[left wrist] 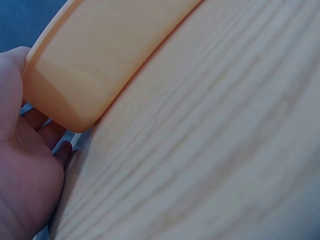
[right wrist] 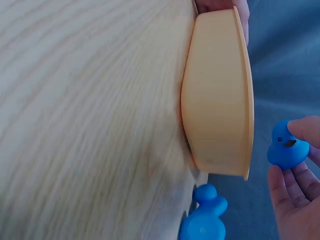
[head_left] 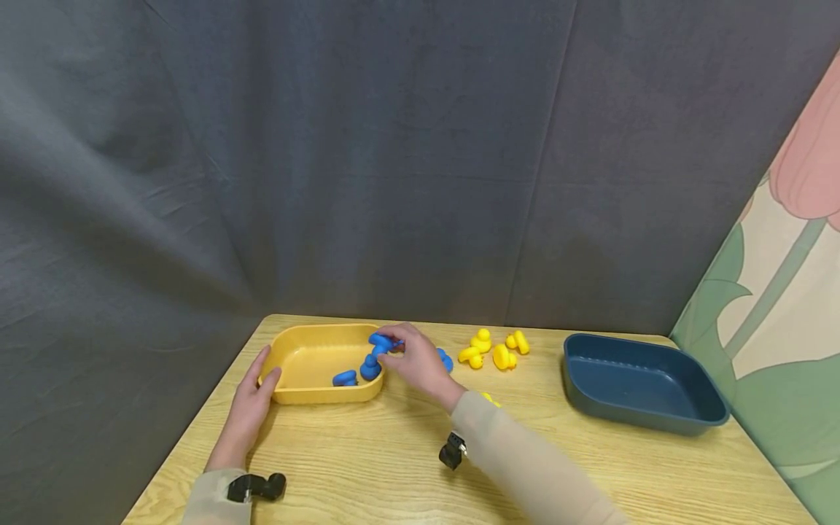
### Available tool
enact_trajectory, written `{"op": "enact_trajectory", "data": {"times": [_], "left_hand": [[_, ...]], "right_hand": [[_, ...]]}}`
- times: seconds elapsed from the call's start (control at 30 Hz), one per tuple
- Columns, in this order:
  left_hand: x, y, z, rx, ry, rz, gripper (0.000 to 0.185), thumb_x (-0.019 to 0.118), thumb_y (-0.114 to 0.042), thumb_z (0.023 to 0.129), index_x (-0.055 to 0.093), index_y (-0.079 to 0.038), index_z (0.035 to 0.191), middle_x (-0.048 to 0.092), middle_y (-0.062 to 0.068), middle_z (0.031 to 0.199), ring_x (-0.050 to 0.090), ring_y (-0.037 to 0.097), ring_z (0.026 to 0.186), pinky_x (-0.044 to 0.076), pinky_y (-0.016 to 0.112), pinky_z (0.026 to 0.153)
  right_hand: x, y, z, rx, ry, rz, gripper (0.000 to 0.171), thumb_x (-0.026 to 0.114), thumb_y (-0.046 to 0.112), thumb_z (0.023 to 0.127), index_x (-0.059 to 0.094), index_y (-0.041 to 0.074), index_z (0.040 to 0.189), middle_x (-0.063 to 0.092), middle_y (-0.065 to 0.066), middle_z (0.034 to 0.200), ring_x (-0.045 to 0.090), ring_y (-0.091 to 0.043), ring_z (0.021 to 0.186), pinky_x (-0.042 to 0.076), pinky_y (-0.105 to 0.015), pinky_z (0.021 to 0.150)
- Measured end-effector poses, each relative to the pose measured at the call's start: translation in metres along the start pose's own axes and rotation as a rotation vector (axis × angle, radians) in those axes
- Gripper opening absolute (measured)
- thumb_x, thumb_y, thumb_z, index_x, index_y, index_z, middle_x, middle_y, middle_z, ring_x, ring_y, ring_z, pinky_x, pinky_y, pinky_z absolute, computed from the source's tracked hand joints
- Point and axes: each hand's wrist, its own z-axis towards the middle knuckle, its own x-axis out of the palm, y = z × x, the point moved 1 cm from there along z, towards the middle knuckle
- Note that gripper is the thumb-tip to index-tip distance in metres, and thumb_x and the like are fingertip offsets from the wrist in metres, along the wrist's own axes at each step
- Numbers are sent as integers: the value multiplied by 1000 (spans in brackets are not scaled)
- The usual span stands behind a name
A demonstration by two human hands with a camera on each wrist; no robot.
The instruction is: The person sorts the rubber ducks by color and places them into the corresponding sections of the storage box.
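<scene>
My left hand grips the left end of a yellow plastic tray, thumb over the rim and fingers along the outer wall. Over the tray's right end, my right hand pinches a blue rubber duck between thumb and fingers. Inside the tray lie a blue duck near the right wall and another blue duck by the front wall. On the table just right of the tray, a further blue duck shows in the right wrist view; my right hand partly hides it in the head view.
Several yellow rubber ducks sit in a cluster right of my right hand, with a yellow bit peeking out behind the sleeve. A dark blue tray stands on the right of the wooden table. Grey curtain hangs behind.
</scene>
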Motion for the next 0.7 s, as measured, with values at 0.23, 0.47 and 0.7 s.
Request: {"op": "enact_trajectory", "data": {"times": [0.23, 0.47, 0.7], "left_hand": [[0, -1, 0, -3, -2, 12, 74, 48, -42, 119, 9, -27, 180, 4, 10, 185, 0, 37, 170, 6, 60, 135], [1, 0, 0, -13, -2, 4, 74, 49, -41, 119, 8, -27, 180, 3, 10, 185, -1, 36, 170, 6, 60, 135], [0, 3, 3, 0, -1, 5, 74, 49, -41, 119, 9, -27, 180, 4, 10, 185, 0, 36, 170, 7, 60, 135]], "right_hand": [[16, 7, 0, 2, 27, -47, 44, 84, 15, 101, 73, 10, 144, 69, -8, 139, 69, -28, 122, 58, -49, 108], [28, 9, -1, 0, 56, -136, 45, 79, 19, 105, 70, 16, 149, 69, -3, 143, 66, -26, 130, 57, -45, 107], [25, 8, -2, 31, 57, -105, 49, 77, 19, 106, 67, 18, 154, 67, -3, 145, 65, -32, 132, 58, -47, 105]]}}
